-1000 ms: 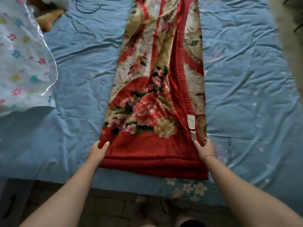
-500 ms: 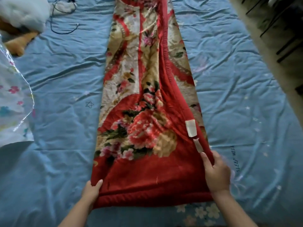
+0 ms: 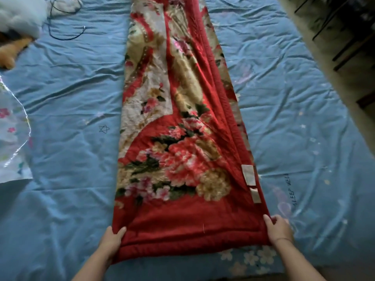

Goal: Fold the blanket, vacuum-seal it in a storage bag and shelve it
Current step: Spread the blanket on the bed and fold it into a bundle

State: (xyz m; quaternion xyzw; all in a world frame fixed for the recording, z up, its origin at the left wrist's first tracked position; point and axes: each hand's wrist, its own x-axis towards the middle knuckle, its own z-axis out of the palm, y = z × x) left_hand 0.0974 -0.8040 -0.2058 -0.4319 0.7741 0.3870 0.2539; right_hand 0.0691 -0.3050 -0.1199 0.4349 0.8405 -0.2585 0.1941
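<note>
**Your hands hold the near corners of a long folded blanket**

Far left of the blanket, at the picture's edge, lies a clear bag (image 3: 12,138) printed with small flowers, its shiny rim catching the light. Left of the blanket's far end sit a white soft shape (image 3: 18,15) and an orange plush thing (image 3: 9,53), both too cropped to identify. A thin dark cable (image 3: 65,33) loops between them and the blanket. A wrinkled blue sheet (image 3: 71,189) lies under the blanket and spreads out on both sides of it.

Your left hand (image 3: 111,243) grips the blanket's near left corner, with the thumb on top and the fingers tucked underneath, out of sight. The blanket (image 3: 178,159) is folded into a long narrow strip that runs straight away from you. It is red with cream panels and a cluster of pink and gold flowers. Its near end is a thick red band of stacked layers. Two white labels (image 3: 248,175) sit near the blanket's right edge, one just behind the other.

Your right hand (image 3: 279,230) holds the blanket's near right corner, with the thumb on top of the cloth and the fingers wrapped at its edge. Just right of the blanket, dark letters (image 3: 291,189) on the sheet read "SLEEP" and part of another word. Well right of the blanket's far end, dark bars (image 3: 334,37) stand over a pale floor (image 3: 324,82), too blurred to identify.
</note>
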